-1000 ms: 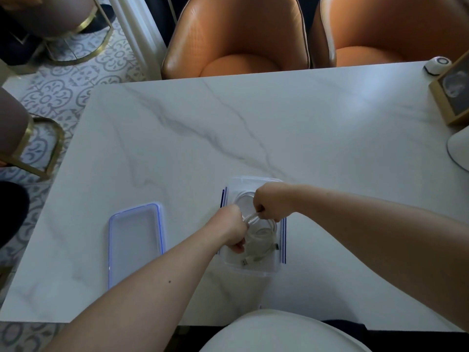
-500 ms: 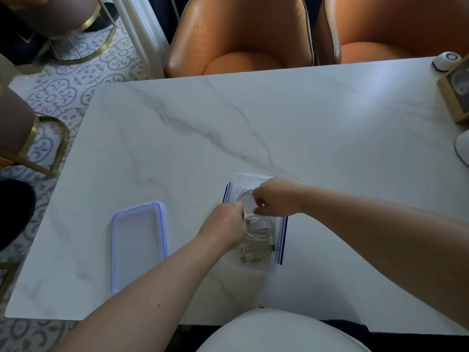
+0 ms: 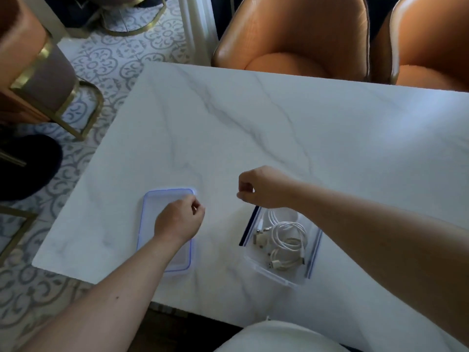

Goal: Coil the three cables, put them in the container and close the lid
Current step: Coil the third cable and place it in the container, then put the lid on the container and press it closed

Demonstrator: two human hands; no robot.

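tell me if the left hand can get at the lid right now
Probably yes. The left hand hangs right over the lid, which lies flat on the table with nothing on it. The right hand is off by the container, out of the way.

White marble table (image 3: 279, 128) bears an open container (image 3: 275, 275) (seemingly holding coiled cables) and its lid (image 3: 152, 199)
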